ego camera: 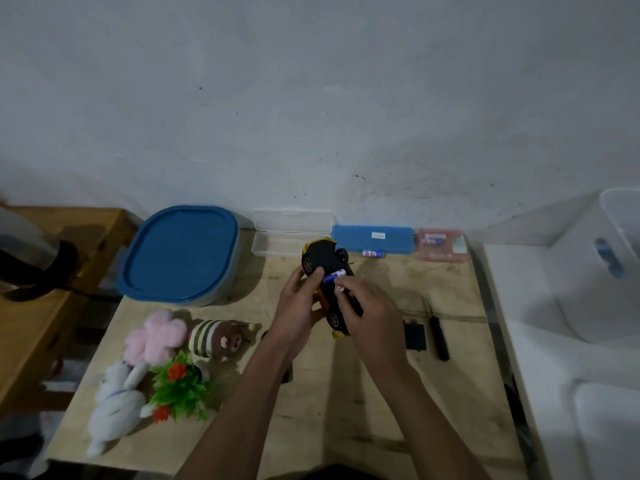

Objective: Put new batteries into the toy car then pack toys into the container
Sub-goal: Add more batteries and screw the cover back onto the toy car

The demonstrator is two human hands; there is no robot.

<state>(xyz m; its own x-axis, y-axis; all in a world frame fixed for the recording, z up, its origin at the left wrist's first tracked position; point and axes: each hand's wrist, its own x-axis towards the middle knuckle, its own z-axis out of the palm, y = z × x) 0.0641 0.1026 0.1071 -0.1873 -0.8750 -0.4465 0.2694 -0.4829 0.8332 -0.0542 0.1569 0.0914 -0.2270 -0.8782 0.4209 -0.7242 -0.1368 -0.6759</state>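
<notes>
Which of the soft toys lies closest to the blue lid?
The pink flower plush: it lies just below the blue lid, while the striped and white plushes lie further away.

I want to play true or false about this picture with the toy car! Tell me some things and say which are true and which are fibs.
1. The toy car is upside down, wheels up. True.
2. The big container's blue lid is off. False: it sits on the container.
3. A battery lies at the car's underside, between the left hand and the right hand. True.
4. The soft toys are already packed. False: they lie on the table.
5. The screwdriver is in the right hand. False: it lies on the table, beside the small black cover.
</notes>
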